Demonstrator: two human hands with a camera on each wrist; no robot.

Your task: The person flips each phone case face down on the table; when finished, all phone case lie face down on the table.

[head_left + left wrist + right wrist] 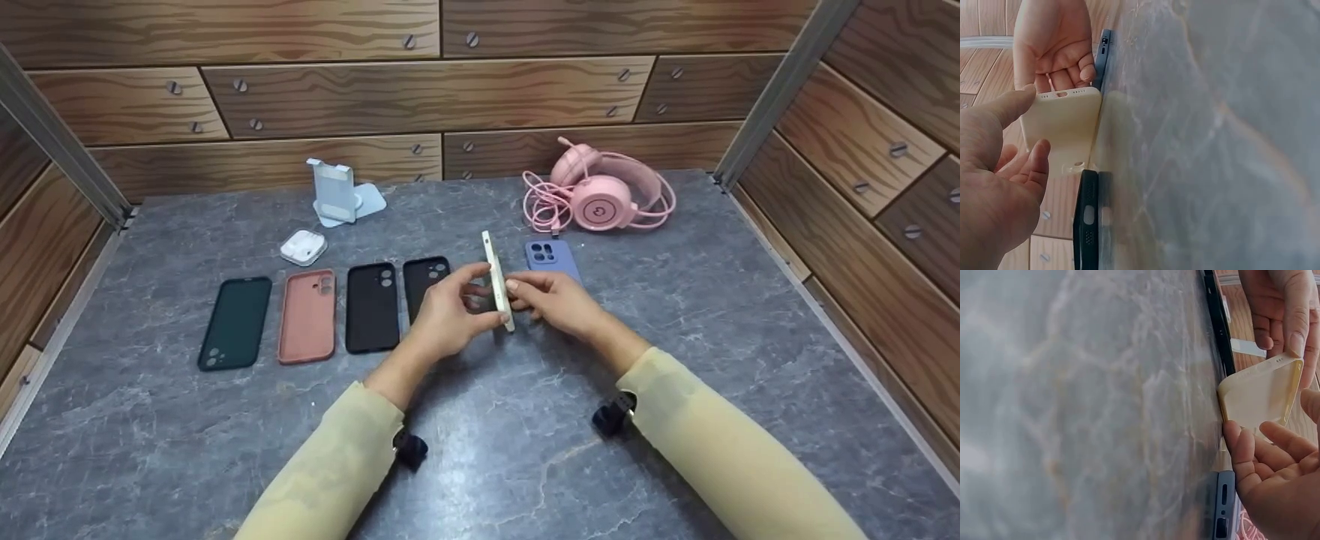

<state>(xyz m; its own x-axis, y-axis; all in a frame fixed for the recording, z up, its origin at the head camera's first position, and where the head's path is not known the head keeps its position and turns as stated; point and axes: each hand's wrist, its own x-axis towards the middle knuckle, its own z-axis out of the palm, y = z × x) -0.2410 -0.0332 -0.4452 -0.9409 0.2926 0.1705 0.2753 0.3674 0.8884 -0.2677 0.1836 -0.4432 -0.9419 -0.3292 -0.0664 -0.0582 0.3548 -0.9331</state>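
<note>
My left hand holds a cream phone case on edge above the table, thumb at its near end and fingers along its side. In the left wrist view, the outer back of the cream phone case shows. The right wrist view looks into its hollow inside. My right hand is at the case's right side, its fingers loosely bent, with fingertips at the edge. A bluish-purple phone case lies just beyond this hand. Behind the left hand is a black phone case, partly hidden.
To the left lie another black case, a pink case and a dark green case. Behind them are boxed white earphones and a pale blue stand. Pink headphones with coiled cable sit at the back right.
</note>
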